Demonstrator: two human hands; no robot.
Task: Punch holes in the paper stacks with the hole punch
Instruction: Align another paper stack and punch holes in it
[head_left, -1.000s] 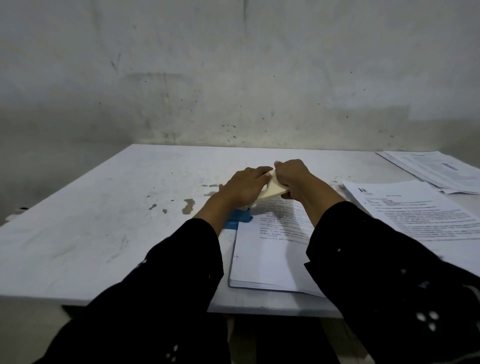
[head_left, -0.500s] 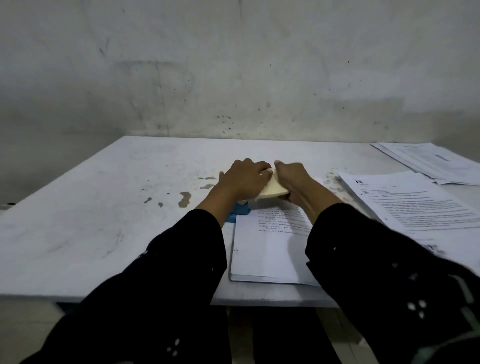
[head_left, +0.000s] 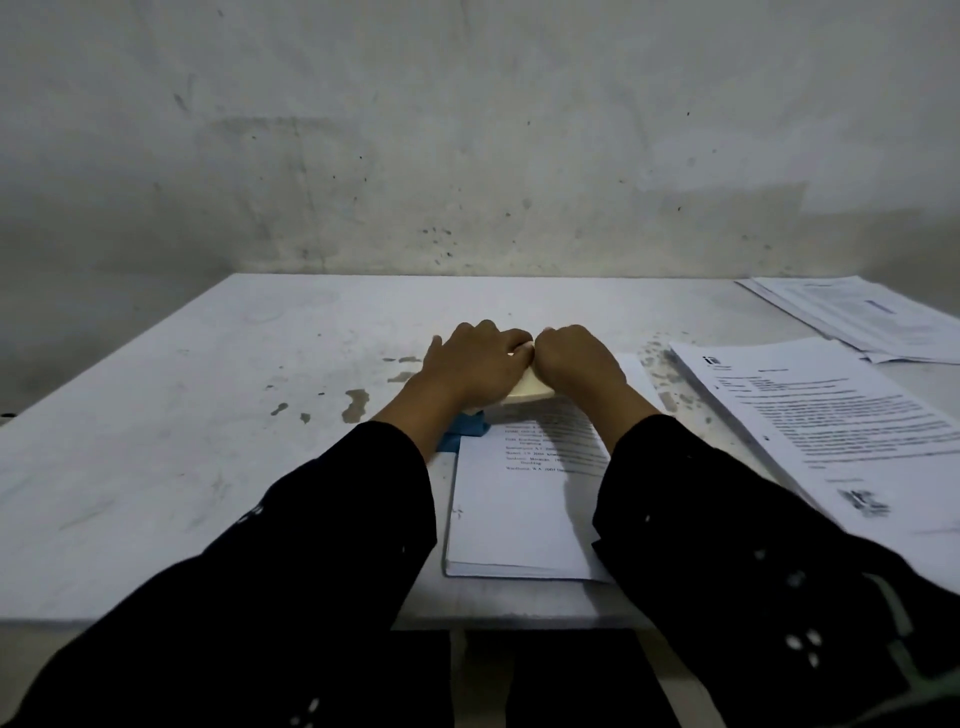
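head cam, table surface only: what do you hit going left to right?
Chipped paint patches → left hand → right hand, both pressing on the cream hole punch → near paper stack on the right → far paper stack at the right edge.

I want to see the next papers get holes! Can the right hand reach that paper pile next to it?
Probably yes. The right hand is pressing the hole punch now, but the paper pile lies uncovered beside it.
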